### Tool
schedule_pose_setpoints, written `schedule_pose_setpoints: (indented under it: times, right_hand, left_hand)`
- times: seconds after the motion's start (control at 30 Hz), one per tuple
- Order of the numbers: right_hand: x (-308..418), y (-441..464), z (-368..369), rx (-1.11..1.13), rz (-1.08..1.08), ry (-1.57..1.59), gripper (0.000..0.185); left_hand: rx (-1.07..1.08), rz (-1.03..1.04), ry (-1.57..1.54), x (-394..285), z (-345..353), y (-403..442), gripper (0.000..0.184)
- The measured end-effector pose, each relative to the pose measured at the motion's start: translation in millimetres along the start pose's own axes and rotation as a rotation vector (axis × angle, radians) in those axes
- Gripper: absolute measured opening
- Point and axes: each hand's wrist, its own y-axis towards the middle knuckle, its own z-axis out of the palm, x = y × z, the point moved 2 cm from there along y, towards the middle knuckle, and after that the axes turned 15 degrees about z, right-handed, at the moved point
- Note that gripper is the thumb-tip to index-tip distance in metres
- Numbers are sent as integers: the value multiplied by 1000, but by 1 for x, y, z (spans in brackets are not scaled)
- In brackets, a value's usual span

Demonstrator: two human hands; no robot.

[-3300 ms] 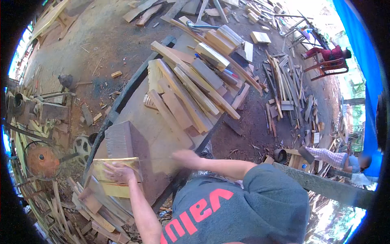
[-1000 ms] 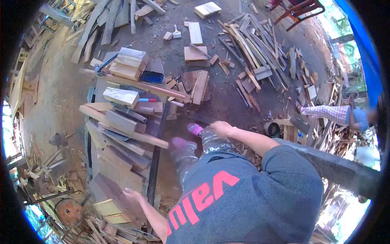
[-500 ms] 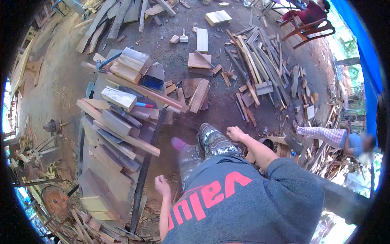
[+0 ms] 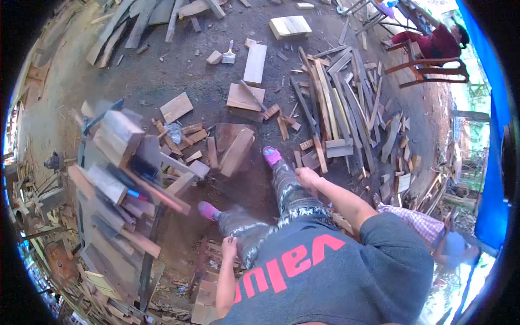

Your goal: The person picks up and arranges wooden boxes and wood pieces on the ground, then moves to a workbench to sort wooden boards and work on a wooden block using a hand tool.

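Observation:
My left hand (image 4: 229, 248) hangs beside my left thigh, fingers curled closed, with nothing visible in it. My right hand (image 4: 307, 177) is held in front of my right leg, closed in a loose fist with nothing seen in it. Neither hand touches any wood. My pink shoes (image 4: 272, 156) stand apart in a stride on the dirt floor. Left of me is a workbench stacked with planks and wood blocks (image 4: 116, 135), blurred by motion. A wood board (image 4: 236, 151) lies ahead of my feet.
Ahead lie a paintbrush (image 4: 229, 55), a pale board (image 4: 255, 64) and a thick wood block (image 4: 291, 27). Long wood strips (image 4: 330, 103) are heaped to the right. One person sits on a wooden chair (image 4: 428, 70); another person (image 4: 417, 222) is at the right.
My view has shifted rightward and forward, so the bench slides left. My right foot now shows ahead. My left hand has come nearer my thigh; both hands remain closed.

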Motion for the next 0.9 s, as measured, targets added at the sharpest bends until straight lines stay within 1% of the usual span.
schedule_pose_setpoints:
  times: [0.03,0.07,0.13,0.17,0.2,0.27,0.3,0.33,0.37,0.4,0.43,0.47,0.5,0.53,0.57,0.6,0.63,0.67,0.7,0.73,0.8,0.87,0.9]
  right_hand:
    - [-15,17,-14,-19,-1,-32,26]
    - [-31,39,-24,-31,-12,-73,27]
    - [-61,89,-31,-31,-75,-163,25]
    - [-56,102,-40,-55,-104,-234,23]
    - [-51,117,-47,-77,-134,-298,22]
    - [-36,162,-47,-109,-182,-322,21]
    - [-17,169,-50,-32,-123,-359,20]
    - [-7,193,-37,-14,-140,-375,20]
    - [0,220,-19,-21,-178,-287,20]
    - [0,238,-8,-35,-206,-198,19]
    - [14,254,-5,-38,-254,-191,20]
    - [29,271,2,-13,-252,-195,20]
    - [50,292,4,8,-257,-202,21]
    - [83,307,3,18,-427,-245,20]
    - [128,313,-5,30,-586,-280,20]
    - [183,302,-27,64,-598,-51,23]
    - [227,284,-52,-5,-862,264,27]
    - [256,298,-59,-92,-859,423,27]
    - [270,300,-74,33,-527,562,29]
    - [268,334,-68,-7,-416,671,29]
    - [238,396,-52,-300,-419,437,31]
    - [179,473,-21,-341,-266,100,40]
    - [149,503,-15,-368,-192,48,43]
  left_hand:
    - [52,-58,172,-19,16,0,37]
    - [43,-84,157,-37,30,2,37]
    - [-64,-8,-21,-62,53,3,38]
    - [-22,-40,-54,-85,55,4,38]
    - [-31,-48,-139,-97,67,4,40]
    - [5,-22,-265,-71,114,15,41]
    - [19,-40,-249,-79,125,18,41]
    - [39,-56,-237,-95,135,18,40]
    - [74,-81,-217,-101,146,20,40]
    - [182,-152,-287,-91,171,16,45]
    - [180,-122,-295,-72,202,13,50]
    - [172,-106,-307,-58,228,10,54]
    - [193,-156,-196,-76,227,18,58]
    - [228,-209,-83,-97,217,21,62]
    - [225,-219,-129,-90,226,24,67]
    - [230,-234,-139,-88,232,27,67]
    - [197,-227,-89,-88,234,30,69]
    - [171,-218,-37,-90,234,32,72]
    - [159,-188,-21,-94,231,37,75]
    - [175,-183,-30,-99,229,43,75]
    - [58,-218,-90,-106,224,55,74]
    - [24,-227,-83,-111,220,67,71]
    - [-26,-184,-100,-113,216,73,71]
